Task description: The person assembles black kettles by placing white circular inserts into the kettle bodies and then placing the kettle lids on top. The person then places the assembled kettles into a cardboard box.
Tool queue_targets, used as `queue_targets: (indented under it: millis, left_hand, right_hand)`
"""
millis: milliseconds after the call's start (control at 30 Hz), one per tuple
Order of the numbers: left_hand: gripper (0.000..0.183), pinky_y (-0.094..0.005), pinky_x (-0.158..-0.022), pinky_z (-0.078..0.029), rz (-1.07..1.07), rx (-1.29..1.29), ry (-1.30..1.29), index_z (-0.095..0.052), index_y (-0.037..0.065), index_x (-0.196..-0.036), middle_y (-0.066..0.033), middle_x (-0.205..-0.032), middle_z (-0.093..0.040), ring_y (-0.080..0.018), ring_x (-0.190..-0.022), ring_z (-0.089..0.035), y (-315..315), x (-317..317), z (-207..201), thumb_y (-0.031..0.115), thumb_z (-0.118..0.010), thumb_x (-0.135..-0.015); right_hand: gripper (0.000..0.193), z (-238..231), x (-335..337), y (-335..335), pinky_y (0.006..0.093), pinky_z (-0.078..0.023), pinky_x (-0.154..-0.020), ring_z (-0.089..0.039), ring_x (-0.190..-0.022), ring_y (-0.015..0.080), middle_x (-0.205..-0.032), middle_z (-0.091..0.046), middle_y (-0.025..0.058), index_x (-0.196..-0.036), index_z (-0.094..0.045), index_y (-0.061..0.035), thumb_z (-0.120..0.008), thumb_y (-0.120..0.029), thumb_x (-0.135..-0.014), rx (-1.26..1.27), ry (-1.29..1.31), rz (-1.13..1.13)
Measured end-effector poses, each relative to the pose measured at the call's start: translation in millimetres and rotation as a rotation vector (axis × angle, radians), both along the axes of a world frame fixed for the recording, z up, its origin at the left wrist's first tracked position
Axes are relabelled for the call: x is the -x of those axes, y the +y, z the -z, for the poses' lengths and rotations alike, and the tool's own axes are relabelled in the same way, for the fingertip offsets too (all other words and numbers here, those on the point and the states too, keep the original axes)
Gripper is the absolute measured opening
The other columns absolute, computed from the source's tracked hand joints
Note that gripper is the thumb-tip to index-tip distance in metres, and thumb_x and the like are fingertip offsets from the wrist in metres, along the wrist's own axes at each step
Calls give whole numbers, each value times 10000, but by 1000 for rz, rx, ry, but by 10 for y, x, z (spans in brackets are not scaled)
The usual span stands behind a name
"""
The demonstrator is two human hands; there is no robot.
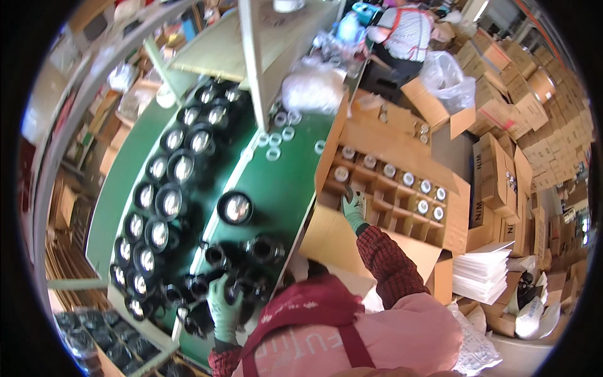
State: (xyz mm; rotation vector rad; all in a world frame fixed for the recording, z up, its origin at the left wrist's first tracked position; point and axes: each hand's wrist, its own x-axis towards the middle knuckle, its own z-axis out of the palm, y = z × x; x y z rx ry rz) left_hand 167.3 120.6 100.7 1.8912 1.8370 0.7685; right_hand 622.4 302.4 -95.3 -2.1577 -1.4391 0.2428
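Observation:
My left hand (224,305), in a pale green glove, is at the near end of the green bench with its fingers curled against a black round part (235,290); the hand hides some of it. Several more black parts (267,249) lie jumbled around that hand. My right hand (355,207), gloved alike, reaches over a divided cardboard box (392,235). Its thumb and fingers are apart, and I see nothing between them. Silver-topped round pieces (389,170) stand in several of the box's compartments, mostly along the far rows and the right side.
Rows of black cups with shiny insides (168,201) line the bench's left side; one black cup (235,208) stands apart. White rings (274,139) lie beyond, near an upright post (252,69). White sheets (480,273) and stacked cartons (502,182) are on the right. Another person (405,34) is at the far end.

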Motion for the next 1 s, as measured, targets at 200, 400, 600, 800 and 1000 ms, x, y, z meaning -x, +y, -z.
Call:
queue_targets:
  millis: [200,400,600,800,1000]
  left_hand:
    - [499,-439,-891,-479,261,260,35,-651,87,-1210,-126,-1113,-641,-340,-1008,-632,318,-556,-74,241,-792,-757]
    - [464,-439,-875,-480,202,333,50,-668,108,-1202,-111,-1096,-648,-327,-998,-639,335,-562,23,297,-777,-792]
    - [429,-458,-865,-482,268,330,81,-672,125,-1201,-110,-1072,-649,-333,-984,-637,421,-619,-34,298,-761,-818]
    - [437,-465,-880,-492,441,295,114,-668,131,-1209,-114,-1097,-652,-354,-999,-634,595,-764,-52,312,-763,-823]
    - [551,-481,-913,-495,477,190,15,-619,138,-1289,-130,-1177,-626,-378,-1052,-621,676,-755,-28,220,-803,-777]
  right_hand:
    - [564,503,-552,855,587,-443,-994,-552,-1168,421,-1271,-588,194,-1463,-495,-194,-618,-296,-923,344,-221,-21]
    - [567,566,-560,975,564,-444,-953,-547,-1165,366,-1295,-563,147,-1495,-468,-243,-573,-223,-938,435,-616,-192]
    - [453,408,-526,1013,517,-431,-952,-501,-1216,357,-1297,-536,113,-1425,-542,-253,-542,-225,-973,446,-692,-369]
    - [329,522,-562,1002,526,-429,-967,-484,-1221,363,-1232,-539,125,-1247,-655,-178,-572,-219,-932,491,-666,-251]
    - [464,-269,-276,469,526,-415,-910,-471,-1119,385,-1170,-518,157,-1257,-618,-163,-728,-237,-812,35,-439,-230]
